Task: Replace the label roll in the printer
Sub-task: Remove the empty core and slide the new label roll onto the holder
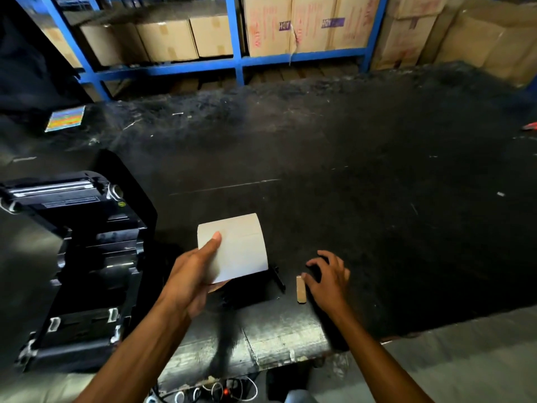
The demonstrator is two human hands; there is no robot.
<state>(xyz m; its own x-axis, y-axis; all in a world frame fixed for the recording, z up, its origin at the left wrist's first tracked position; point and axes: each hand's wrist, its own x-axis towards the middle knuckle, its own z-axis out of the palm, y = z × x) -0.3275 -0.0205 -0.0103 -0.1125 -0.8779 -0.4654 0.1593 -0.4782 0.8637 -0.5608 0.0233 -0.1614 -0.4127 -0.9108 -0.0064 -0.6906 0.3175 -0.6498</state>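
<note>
The black label printer stands at the left of the dark table with its lid swung open and its roll bay showing. My left hand grips a white label roll just right of the printer, thumb on top. A black spindle part pokes out beneath the roll. My right hand rests on the table with fingers spread over a small dark piece, its thumb touching an empty brown cardboard core.
The black table stretches far to the right and back. A colourful card lies at back left. Blue shelving with cardboard boxes stands behind. Cables hang below the front edge.
</note>
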